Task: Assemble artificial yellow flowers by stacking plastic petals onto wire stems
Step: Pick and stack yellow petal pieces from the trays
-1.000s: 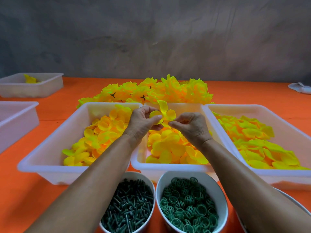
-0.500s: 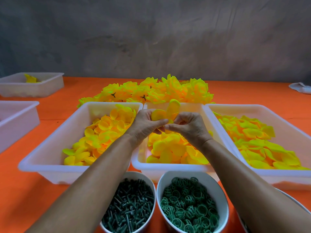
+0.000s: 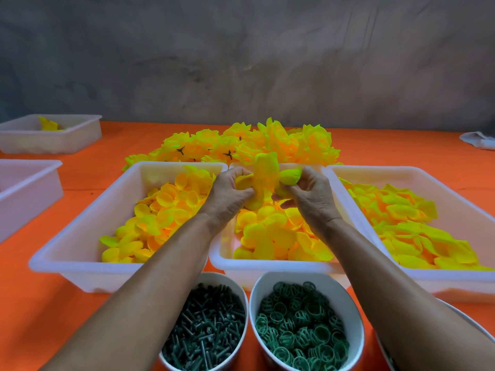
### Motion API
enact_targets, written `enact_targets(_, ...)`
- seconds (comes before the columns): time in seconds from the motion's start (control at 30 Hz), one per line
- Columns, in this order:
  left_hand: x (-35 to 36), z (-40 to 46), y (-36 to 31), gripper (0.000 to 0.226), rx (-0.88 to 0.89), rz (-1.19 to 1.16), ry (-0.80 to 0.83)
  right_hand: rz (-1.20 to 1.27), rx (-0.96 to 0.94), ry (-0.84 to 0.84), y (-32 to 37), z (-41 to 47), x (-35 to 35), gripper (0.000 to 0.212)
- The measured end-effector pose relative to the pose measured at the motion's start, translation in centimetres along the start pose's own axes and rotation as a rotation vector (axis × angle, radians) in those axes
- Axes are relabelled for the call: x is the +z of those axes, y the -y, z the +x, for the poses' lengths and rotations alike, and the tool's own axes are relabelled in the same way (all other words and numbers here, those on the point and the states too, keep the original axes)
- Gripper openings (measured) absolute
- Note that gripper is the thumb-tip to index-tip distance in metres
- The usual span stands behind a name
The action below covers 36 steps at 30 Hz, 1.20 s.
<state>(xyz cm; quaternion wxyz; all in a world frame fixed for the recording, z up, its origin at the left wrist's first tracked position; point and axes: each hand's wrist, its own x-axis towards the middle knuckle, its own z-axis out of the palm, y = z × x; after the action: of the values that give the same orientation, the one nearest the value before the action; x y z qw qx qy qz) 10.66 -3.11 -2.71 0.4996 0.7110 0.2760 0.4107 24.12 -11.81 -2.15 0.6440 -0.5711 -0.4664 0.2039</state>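
The yellow plastic petal cluster (image 3: 263, 180) is held up between both hands over the far end of the middle white plastic tray (image 3: 267, 266), its long axis running roughly upright, one lobe pointing up toward the far wall and another hanging down toward the loose petals below. In the head view, half a second ago the cluster showed flat rounded petals spread just above the hands; now it looks blurred, taller and narrower, with a greenish-yellow petal (image 3: 290, 176) sticking out to its right. The left hand (image 3: 230, 194) has its fingers curled round the cluster's left side, thumb pressed on it. The right hand (image 3: 308, 194) pinches the greenish petal and the cluster's right edge with bent fingers. Both hands sit slightly higher and closer together than before. Whether a stem runs through the cluster cannot be told. A heap of finished yellow flowers (image 3: 241, 145) lies on the orange surface (image 3: 40, 303) behind the trays. Nearest the camera stand a white bowl of dark green pegs (image 3: 206, 328) and a white bowl of green rings (image 3: 300, 322), side by side.
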Motion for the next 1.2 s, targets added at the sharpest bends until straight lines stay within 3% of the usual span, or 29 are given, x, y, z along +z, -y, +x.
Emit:
enact_targets(0.2, -0.3, 0.3, 0.4, 0.028, 0.001, -0.008, -0.095, 0.096, 0.011, -0.087, 0.0, 0.2, -0.4, 0.017)
enact_targets(0.33, -0.2, 0.5, 0.5, 0.024, -0.015, -0.034, -0.14, 0.115, 0.137, -0.1, 0.0, 0.5, -0.5, 0.023)
enact_targets(0.47, -0.3, 0.6, 0.7, 0.004, -0.024, -0.035, -0.175, 0.105, 0.131, -0.125, 0.1, 0.4, -0.5, 0.021)
enact_targets(0.6, -0.3, 0.8, 0.8, 0.013, -0.027, -0.029, -0.241, 0.12, 0.115, -0.174, 0.2, 0.3, -0.8, 0.022)
enact_targets(0.77, -0.2, 0.9, 0.7, 0.011, -0.015, -0.028, -0.313, 0.165, 0.168, -0.157, 0.2, 0.2, -0.8, 0.017)
enact_targets(0.9, -0.2, 0.8, 0.5, 0.031, -0.026, -0.027, -0.34, 0.126, 0.225, -0.15, -0.3, 0.3, -0.9, 0.011)
enact_targets(1.0, -0.2, 0.8, 0.4, 0.02, -0.026, 0.007, -0.316, 0.063, 0.291, -0.123, -0.6, 0.4, -0.6, 0.013)
enact_targets(1.1, -0.2, 0.7, 0.3, 0.027, -0.032, 0.021, -0.295, -0.016, 0.315, -0.05, -0.8, 0.4, -0.3, 0.016)
enact_targets(1.2, -0.2, 0.6, 0.2, 0.011, -0.019, 0.015, -0.273, -0.149, 0.363, 0.026, -0.9, 0.2, -0.4, 0.024)
